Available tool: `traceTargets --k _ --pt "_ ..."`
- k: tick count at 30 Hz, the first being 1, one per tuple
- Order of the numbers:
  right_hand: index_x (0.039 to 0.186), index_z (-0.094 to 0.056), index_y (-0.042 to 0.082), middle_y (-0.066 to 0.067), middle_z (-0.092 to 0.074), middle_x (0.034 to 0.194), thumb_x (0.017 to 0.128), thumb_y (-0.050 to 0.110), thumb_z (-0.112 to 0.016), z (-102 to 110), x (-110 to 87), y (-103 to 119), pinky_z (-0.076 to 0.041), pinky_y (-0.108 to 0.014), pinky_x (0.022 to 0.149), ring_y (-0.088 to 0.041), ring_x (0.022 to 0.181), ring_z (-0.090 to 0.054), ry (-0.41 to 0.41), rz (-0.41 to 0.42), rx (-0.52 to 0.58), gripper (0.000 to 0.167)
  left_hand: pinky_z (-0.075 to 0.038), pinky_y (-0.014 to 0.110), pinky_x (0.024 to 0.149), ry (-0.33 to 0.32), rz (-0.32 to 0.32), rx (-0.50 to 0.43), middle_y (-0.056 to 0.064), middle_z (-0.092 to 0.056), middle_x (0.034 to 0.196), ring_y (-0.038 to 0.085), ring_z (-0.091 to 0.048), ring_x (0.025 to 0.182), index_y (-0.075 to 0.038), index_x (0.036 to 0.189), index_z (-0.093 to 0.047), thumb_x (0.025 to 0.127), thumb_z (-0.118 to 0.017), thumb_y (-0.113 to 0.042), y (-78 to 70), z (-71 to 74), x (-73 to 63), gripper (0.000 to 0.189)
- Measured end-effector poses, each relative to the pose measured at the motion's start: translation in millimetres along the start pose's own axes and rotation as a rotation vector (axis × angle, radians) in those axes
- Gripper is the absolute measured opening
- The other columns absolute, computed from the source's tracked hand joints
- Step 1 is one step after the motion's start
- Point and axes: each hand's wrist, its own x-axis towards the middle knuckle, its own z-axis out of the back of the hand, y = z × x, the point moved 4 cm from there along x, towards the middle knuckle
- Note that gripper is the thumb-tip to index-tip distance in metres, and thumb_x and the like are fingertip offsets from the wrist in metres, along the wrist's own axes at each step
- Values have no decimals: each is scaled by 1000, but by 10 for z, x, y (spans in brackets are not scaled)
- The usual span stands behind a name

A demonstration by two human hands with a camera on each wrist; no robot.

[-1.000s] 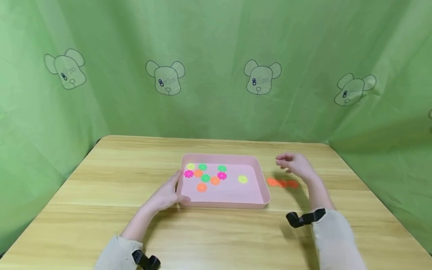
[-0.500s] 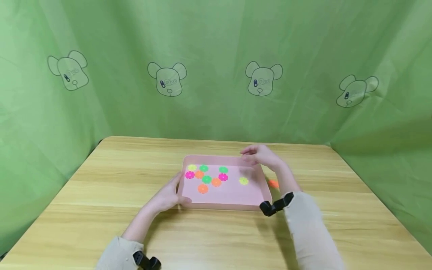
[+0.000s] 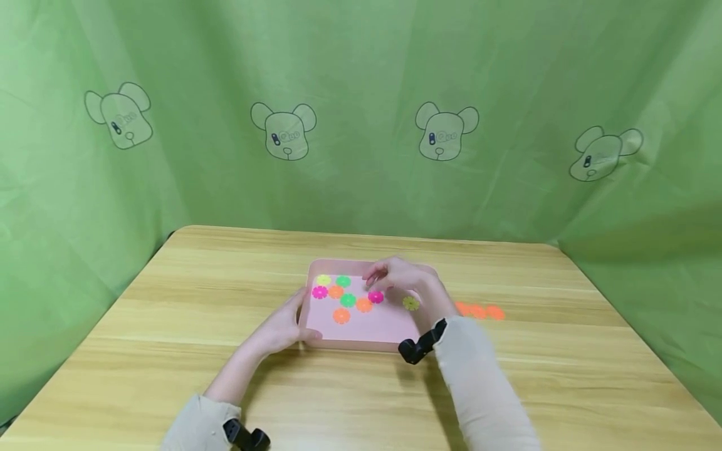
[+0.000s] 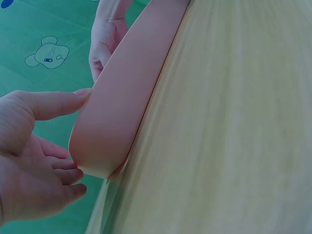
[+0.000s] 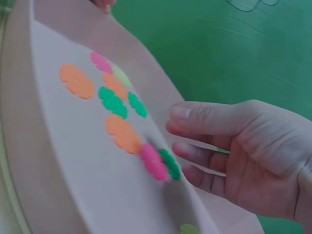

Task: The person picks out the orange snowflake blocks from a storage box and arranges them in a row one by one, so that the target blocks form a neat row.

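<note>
A pink tray [image 3: 366, 329] lies on the table with several flat, flower-shaped slotted discs inside, in orange, green, pink and yellow. My left hand [image 3: 284, 322] holds the tray's near left corner, its thumb on the front rim [image 4: 122, 63] and its fingers around the side. Over the tray hovers my right hand [image 3: 397, 275], its thumb and fingers loosely bent with nothing visible between them. Its fingertips are close above a pink disc [image 5: 153, 162] and a green disc [image 5: 169, 163]; that green one is hidden in the head view. A yellow disc [image 3: 410, 303] lies below the palm.
Right of the tray, a row of orange discs [image 3: 478, 311] sits on the wooden table [image 3: 564, 363], partly behind my right forearm. A green curtain [image 3: 361, 188] with bear-head prints hangs behind the table's far edge.
My right hand has moved left from above the orange discs on the table to over the tray. The left hand stays at the tray's corner.
</note>
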Motion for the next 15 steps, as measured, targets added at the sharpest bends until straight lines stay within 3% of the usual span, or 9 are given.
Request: traceTargets --k 3,8,15 --pt "113 -61 3 -4 -64 105 82 6 -66 -77 36 -12 -44 -31 85 -16 87 -57 42 -6 -42 31 -15 53 109 -1 5 6 21 -18 150 37 -19 136 4 145 -18 68 -77 -9 -3 -3 -3 99" --pt "107 -64 4 -3 -63 99 82 7 -68 -159 71 -14 -47 -27 73 -13 76 -55 94 -4 -109 26 -15 54 109 1 8 10 21 -19 150 37 -19 136 3 146 -17 68 -77 -9 -6 -9 -3 99" --pt "99 -66 10 -1 -59 92 77 8 -73 -223 115 23 -41 -23 68 -13 75 -49 99 -31 -233 23 -16 54 109 -2 2 18 21 -19 150 37 -20 136 3 146 -18 68 -77 -9 6 -6 8 99"
